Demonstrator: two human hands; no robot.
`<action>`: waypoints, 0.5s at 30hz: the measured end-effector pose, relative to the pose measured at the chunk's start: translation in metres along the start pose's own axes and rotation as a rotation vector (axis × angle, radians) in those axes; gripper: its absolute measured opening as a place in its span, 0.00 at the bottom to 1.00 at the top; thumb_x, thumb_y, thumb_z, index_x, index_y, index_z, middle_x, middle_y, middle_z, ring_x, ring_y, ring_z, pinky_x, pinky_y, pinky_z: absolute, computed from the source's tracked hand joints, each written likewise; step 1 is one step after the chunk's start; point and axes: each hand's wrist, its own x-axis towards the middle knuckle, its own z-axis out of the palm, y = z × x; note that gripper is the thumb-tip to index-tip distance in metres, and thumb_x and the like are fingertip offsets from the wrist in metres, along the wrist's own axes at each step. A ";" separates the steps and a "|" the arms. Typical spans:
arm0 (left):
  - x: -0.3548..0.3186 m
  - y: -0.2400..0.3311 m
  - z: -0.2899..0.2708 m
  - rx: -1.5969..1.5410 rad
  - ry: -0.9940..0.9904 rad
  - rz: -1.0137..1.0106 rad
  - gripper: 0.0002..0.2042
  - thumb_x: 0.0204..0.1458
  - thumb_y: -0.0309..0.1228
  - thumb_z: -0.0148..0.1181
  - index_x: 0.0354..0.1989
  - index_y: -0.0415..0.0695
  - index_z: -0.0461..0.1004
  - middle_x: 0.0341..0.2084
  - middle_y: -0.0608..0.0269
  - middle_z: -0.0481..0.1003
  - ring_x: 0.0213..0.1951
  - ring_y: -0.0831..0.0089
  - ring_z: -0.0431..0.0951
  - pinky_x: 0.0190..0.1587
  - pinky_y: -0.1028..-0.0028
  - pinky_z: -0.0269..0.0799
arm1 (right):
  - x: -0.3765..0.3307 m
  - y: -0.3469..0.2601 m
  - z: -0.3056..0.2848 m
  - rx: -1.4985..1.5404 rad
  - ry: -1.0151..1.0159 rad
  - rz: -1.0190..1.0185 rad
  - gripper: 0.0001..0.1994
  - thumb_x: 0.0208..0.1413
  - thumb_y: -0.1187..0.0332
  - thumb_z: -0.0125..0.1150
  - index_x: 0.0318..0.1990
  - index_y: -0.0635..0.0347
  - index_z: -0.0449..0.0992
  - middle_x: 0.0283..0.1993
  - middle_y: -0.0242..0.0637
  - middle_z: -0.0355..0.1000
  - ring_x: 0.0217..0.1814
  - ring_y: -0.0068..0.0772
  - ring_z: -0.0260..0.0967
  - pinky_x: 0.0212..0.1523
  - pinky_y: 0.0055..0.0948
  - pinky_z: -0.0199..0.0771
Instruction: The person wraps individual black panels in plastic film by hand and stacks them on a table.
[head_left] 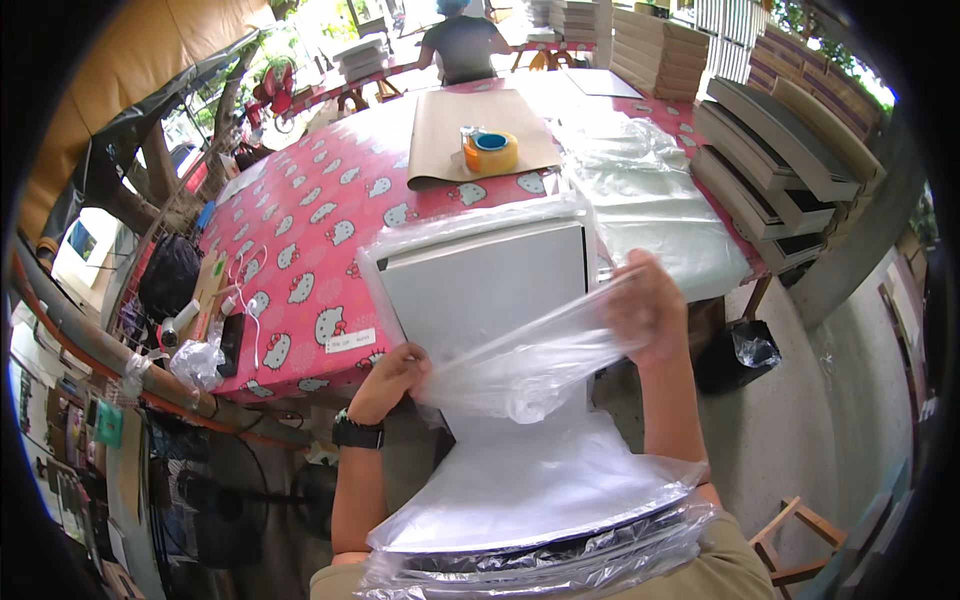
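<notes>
My left hand [392, 375] is clenched on one end of a clear plastic bag [520, 365], pinching the film near the lower left corner of a flat white box [490, 285]; my right hand [648, 310] is closed on the other end of the same film, higher and to the right, so the plastic stretches taut in a slanting band between my two grips and bunches into a loose fold in the middle; the white box lies at the near edge of the worktop [310, 220], partly inside the bag, with the film wrapped round its far and left edges; the worktop wears a red cloth printed with white cat faces; farther along it lies a sheet of brown paper [440, 135] with two rolls of tape [490, 150] resting on it, one orange and one blue-centred; to the right of that, a heap of more clear plastic sheets [640, 185] covers the worktop; a stack of flat boxes [770, 160] stands just beyond the right edge; close under my chin lies a pile of bagged flat items [540, 545], shiny with film; a black watch [357, 432] sits on my left wrist; another person [462, 45] sits at the far end, back turned.
</notes>
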 end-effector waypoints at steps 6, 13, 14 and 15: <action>-0.026 0.105 0.086 0.870 0.566 0.811 0.24 0.40 0.41 0.62 0.43 0.39 0.66 0.45 0.57 0.65 0.48 0.66 0.63 0.49 0.66 0.57 | 0.023 0.055 0.054 -1.165 -0.065 0.263 0.02 0.50 0.77 0.48 0.31 0.62 0.68 0.19 0.30 0.68 0.17 0.16 0.62 0.14 0.17 0.61; -0.035 0.042 0.044 -0.110 0.480 0.674 0.17 0.53 0.40 0.44 0.42 0.40 0.68 0.37 0.53 0.72 0.39 0.59 0.73 0.44 0.57 0.67 | 0.017 0.033 0.052 -0.934 -0.616 0.800 0.06 0.41 0.72 0.62 0.27 0.64 0.74 0.20 0.29 0.69 0.21 0.16 0.63 0.23 0.20 0.64; -0.036 0.041 0.037 -0.011 0.662 0.655 0.18 0.53 0.41 0.42 0.42 0.40 0.67 0.37 0.53 0.72 0.39 0.59 0.73 0.43 0.57 0.67 | 0.013 0.035 0.039 -0.799 -0.797 0.863 0.06 0.41 0.73 0.62 0.27 0.65 0.74 0.22 0.32 0.71 0.24 0.20 0.65 0.27 0.21 0.66; -0.035 0.043 0.031 0.080 0.833 0.617 0.19 0.54 0.43 0.40 0.42 0.40 0.67 0.36 0.53 0.72 0.39 0.59 0.73 0.43 0.58 0.68 | 0.009 0.033 0.028 -0.663 -0.967 0.919 0.06 0.40 0.74 0.63 0.27 0.66 0.74 0.24 0.35 0.72 0.26 0.24 0.68 0.30 0.23 0.68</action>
